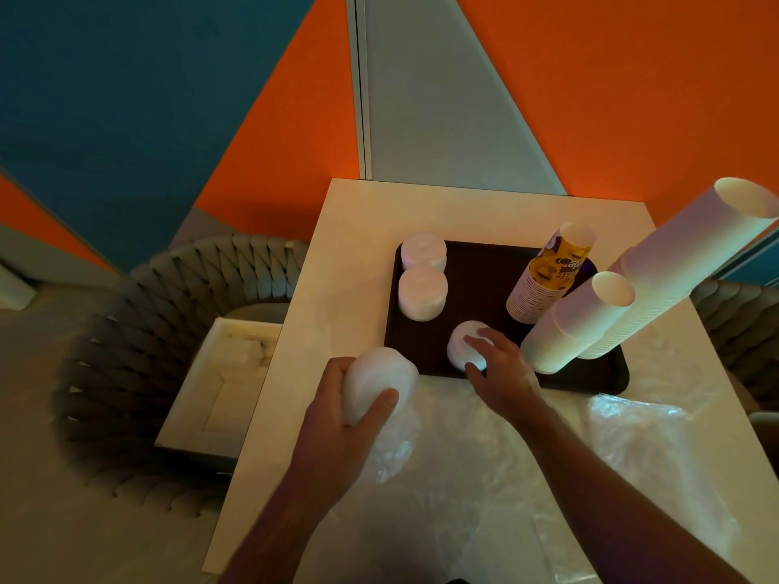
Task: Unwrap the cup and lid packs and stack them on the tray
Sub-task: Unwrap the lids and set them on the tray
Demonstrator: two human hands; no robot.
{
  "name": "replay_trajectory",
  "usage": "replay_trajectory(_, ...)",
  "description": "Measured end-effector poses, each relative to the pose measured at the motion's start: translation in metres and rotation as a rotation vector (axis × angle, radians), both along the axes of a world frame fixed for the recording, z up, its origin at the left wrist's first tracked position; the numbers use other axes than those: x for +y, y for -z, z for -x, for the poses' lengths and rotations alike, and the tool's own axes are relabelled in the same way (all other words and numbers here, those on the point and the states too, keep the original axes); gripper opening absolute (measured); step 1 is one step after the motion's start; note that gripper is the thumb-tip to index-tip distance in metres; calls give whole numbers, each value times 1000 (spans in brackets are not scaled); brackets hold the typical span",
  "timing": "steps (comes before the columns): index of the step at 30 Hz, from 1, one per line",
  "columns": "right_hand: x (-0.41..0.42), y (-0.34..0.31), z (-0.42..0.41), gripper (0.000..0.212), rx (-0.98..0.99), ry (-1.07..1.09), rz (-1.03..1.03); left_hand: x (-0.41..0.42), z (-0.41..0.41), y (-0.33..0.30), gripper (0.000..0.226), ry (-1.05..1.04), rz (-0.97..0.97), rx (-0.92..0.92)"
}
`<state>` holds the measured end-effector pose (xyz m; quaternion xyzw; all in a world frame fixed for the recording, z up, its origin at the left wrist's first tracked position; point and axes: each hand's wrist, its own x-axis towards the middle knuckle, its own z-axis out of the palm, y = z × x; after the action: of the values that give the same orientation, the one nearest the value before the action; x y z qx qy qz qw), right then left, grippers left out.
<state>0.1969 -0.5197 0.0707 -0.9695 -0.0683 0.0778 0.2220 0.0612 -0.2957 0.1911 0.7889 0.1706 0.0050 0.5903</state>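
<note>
Currently, left hand grips a white plastic lid stack above the table's near left. Right hand curls around a short white lid pile on the dark brown rectangular tray; tall white paper cup stacks stand right.

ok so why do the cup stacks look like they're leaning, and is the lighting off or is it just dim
Head view: wide-angle distortion fans the tall white cup stack and printed cup stack outward, and bends the table edges. Lighting is dim and warm, with an orange cast. The lids in the left hand blow out to featureless white; the plastic wrap shows faint glare.
</note>
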Motion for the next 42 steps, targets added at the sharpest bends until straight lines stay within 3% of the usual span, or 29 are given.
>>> replay_trajectory(6,3,-16,3,63,-38,-44,57,1,1,-1,50,43,-43,-79)
replay_trajectory(8,11,-27,11,59,-78,-40,-88,0,1,1,50,56,-56,-110)
replay_trajectory(13,30,-91,45,30,-3,-39,-667,-3,2,2,49,47,-54,-150)
replay_trajectory(16,36,-122,66,23,0,-136,-797,-7,0,1,51,33,-47,-163)
replay_trajectory(21,39,-134,74,17,-78,-140,-785,-15,-2,-4,61,111,-36,-205)
replay_trajectory(26,33,-135,75,17,-151,-127,-728,-21,-1,-4,47,187,80,-169)
replay_trajectory(32,30,-136,78,31,-205,-83,-711,-24,-4,-7,45,188,66,-213)
replay_trajectory(38,27,-138,79,26,58,-97,-887,-27,-7,-8,42,196,84,-205)
replay_trajectory(42,24,-133,73,19,222,-154,-869,-27,-8,-6,51,172,97,-179)
